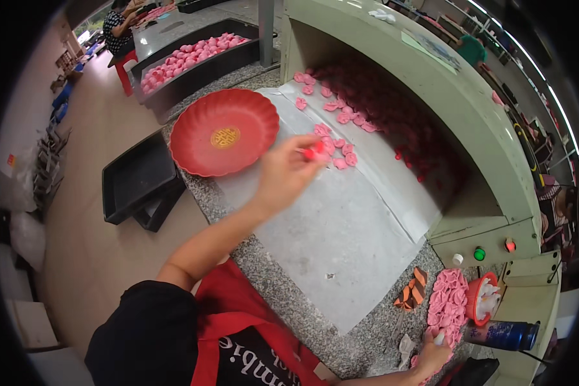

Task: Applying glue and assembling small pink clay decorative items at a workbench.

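Observation:
My left hand [288, 172] is over the white sheet [341, 257], its fingers pinched around a small pink and red ruffled piece [314, 152], blurred by motion. Close to it, several pink flower-like pieces [346, 156] lie on the sheet at the mouth of a pale green machine [399, 55]. At the lower right, my right hand [433, 355] is closed at the near end of a heap of pink ruffled pieces [447, 299]. A small white spot shows at its fingertips. What it grips cannot be made out.
A red scalloped dish [193, 135] stands left of the sheet. Behind it, a black tray [167, 90] holds many pink pieces. Black trays [138, 177] sit lower left. An orange-and-black clip [412, 291], red basket [481, 297] and blue flask [505, 336] are at right. Another person [116, 32] sits far left.

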`<state>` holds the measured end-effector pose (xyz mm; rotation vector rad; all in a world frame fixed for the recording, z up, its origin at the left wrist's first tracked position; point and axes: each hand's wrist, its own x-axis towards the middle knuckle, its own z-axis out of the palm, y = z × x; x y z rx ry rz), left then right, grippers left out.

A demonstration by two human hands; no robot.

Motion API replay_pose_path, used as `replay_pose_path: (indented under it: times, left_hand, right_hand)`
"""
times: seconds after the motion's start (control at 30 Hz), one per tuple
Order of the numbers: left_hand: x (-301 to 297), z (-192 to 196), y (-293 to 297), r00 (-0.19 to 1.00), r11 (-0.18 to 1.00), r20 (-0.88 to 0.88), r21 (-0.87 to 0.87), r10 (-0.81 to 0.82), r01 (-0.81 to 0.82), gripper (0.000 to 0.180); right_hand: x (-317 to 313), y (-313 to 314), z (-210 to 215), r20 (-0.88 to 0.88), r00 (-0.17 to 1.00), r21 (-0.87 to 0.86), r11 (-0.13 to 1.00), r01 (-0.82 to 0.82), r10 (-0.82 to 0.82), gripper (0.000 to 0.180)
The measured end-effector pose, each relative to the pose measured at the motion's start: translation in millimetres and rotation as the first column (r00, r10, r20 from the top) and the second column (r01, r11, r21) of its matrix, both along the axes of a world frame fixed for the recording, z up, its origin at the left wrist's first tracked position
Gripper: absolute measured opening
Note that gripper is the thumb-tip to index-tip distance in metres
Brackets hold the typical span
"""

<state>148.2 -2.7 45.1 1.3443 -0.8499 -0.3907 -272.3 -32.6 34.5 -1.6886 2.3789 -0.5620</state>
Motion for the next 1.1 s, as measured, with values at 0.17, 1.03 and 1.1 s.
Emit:
replay_pose_path:
  times: [0.17,1.03,1.1]
  left_hand:
    - [84,8,31,0.976,0.973,0.123,0.12,0.18,-0.195,0.028]
    - [106,28,-114,0.6,0.792,0.769,0.217,0.222,-0.571,0.029]
    - [105,19,-109,0.492,0.78,0.832,0.121,0.258,-0.614,0.02]
  right_hand:
    - [5,2,10,-0.297,0.955,-0.121,0.992,-0.024,-0.013,0.017]
    - [341,193,118,0.233,0.055,-0.519,0.172,-0.837,0.971,0.012]
    - [340,192,117,0.196,0.115,-0.521,0.202,-0.829,0.974,0.012]
